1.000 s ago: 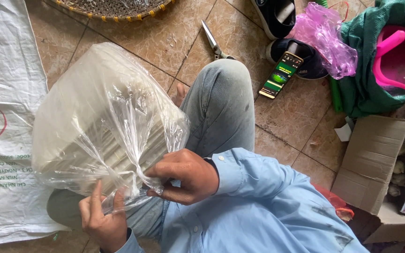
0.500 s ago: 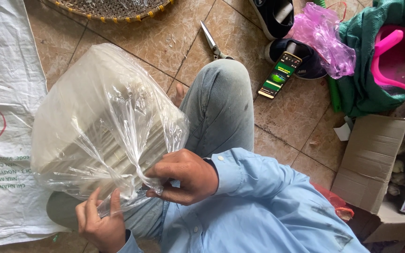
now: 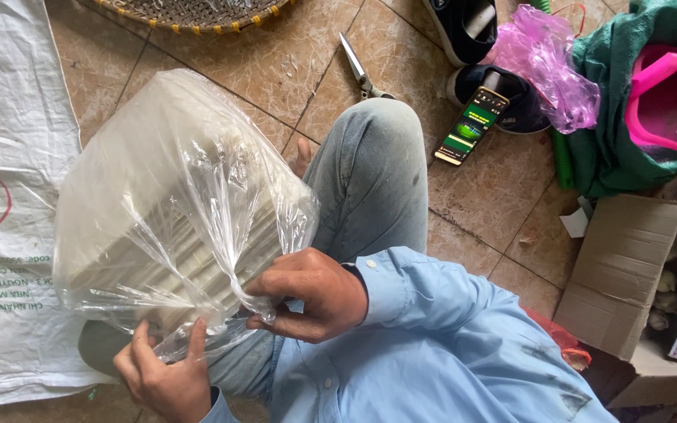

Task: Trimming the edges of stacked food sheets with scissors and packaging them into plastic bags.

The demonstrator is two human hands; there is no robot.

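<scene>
Bag (image 3: 174, 204) tilted, mouth toward hands (image 3: 307, 294)

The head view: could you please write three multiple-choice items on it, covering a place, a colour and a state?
1. Where do the scissors lie?
A on the floor tiles
B in the cardboard box
C on the woven tray

2. What colour is the sleeve?
A red
B light blue
C black

3. How is the clear plastic bag held?
A by neither hand
B by one hand
C by both hands

Answers: 1 A, they rest on tile beyond the knee. 2 B, the cuff is light blue. 3 C, left hand and right hand both grip its gathered end.
</scene>
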